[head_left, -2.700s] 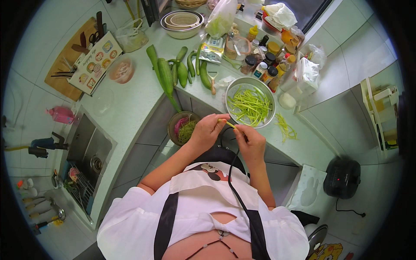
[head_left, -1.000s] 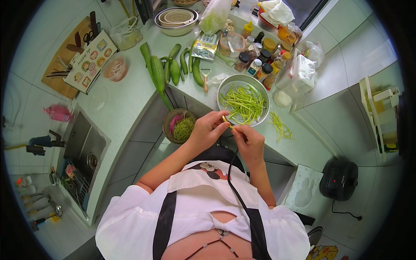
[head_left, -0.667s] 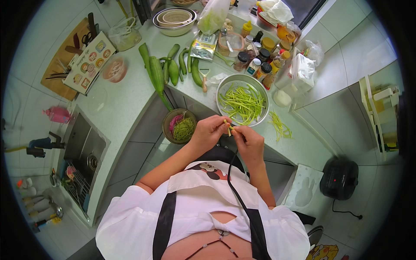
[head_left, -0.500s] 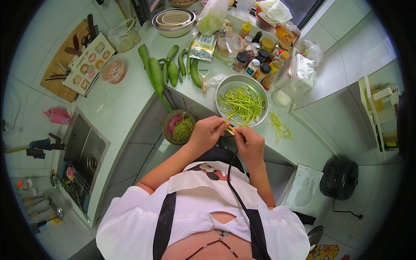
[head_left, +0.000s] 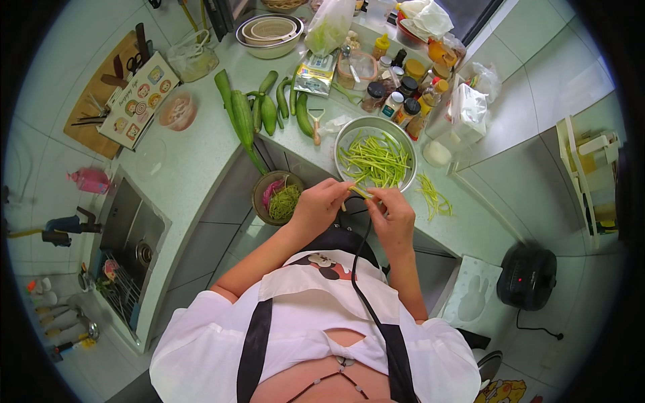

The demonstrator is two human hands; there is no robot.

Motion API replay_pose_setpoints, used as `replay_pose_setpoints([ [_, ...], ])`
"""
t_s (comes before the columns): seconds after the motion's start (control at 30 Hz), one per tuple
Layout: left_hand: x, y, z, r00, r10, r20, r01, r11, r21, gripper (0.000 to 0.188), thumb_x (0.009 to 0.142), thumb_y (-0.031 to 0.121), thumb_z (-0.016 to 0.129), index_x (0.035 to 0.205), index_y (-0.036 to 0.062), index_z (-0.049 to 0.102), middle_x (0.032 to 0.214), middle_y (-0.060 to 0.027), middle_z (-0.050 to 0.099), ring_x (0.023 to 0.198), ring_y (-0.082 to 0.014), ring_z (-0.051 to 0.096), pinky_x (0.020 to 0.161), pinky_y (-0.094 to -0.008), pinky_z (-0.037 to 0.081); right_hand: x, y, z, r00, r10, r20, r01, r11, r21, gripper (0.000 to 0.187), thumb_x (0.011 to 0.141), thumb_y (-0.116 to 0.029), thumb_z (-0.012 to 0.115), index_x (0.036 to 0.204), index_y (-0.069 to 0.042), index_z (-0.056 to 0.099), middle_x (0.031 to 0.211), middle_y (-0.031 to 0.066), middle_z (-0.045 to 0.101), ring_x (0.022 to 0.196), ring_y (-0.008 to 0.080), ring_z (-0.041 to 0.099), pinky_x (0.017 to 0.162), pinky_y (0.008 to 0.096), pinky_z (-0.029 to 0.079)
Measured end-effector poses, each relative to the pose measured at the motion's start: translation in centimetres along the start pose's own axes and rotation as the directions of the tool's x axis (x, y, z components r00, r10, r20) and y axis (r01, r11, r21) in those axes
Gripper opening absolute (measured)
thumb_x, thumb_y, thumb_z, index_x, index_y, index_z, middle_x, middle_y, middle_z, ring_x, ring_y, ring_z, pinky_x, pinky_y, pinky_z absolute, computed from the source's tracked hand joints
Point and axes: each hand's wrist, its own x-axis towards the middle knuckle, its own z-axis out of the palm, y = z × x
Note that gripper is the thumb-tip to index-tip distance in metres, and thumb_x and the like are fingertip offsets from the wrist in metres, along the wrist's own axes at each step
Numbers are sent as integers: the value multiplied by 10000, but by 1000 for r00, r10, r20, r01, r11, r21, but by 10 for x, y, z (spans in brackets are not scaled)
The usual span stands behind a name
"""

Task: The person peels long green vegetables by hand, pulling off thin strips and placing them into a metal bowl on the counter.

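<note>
A: Stem and hands?
B: One green stem [head_left: 361,192], held at the near rim of the bowl [head_left: 384,125]; whether it is over the rim can't be told. One end is clamped in the left hand [head_left: 322,201], thumb against fingers, with a short pale piece [head_left: 345,203] jutting out below. The other end is pinched in the right hand [head_left: 392,213].

A: How is it best done?
B: Judged as snapping or stripping. Grips should be set close to the working spot, firm but not crushing. The bend should be kept short, any string drawn off lengthwise.

A: Axis, pointing?
B: Laid crosswise along the bowl's near rim, slightly slanted: right end nearer the wearer. Which end is the tip can't be told. The pale piece is pointed away from the bowl.

A: Around?
B: More stems [head_left: 376,160] are piled in the bowl; a loose heap [head_left: 435,196] is seen right of it, a pot [head_left: 258,196] of shreds left of it.
</note>
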Motion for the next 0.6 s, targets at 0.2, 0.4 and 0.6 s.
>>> replay_pose_setpoints([
  [0.2, 1, -5, 1, 998, 70, 3, -69, 972, 224, 150, 847, 71, 607, 994, 60, 635, 790, -94, 584, 633, -259, 598, 550, -325, 479, -3, 7, 7, 998, 9, 65, -12, 999, 38, 165, 772, -81, 703, 931, -75, 658, 764, 63, 600, 577, 175, 569, 541, 288, 455],
  [0.4, 1, -2, 5, 995, 91, 36, -98, 960, 263, 119, 834, 84, 614, 952, 74, 631, 779, -90, 577, 652, -285, 598, 561, -354, 483, -3, 8, 10, 998, 10, 66, -15, 996, 85, 135, 788, -27, 688, 918, -23, 652, 769, 64, 603, 578, 122, 544, 530, 246, 434],
  [0.6, 1, -1, 8, 989, 116, 92, -133, 968, 214, 84, 795, 59, 609, 877, 63, 589, 749, -94, 559, 670, -286, 599, 571, -370, 490, -4, 10, 11, 992, 120, 39, -126, 964, 235, 106, 803, -26, 666, 905, -11, 642, 775, 86, 601, 607, 144, 600, 553, 260, 469],
])
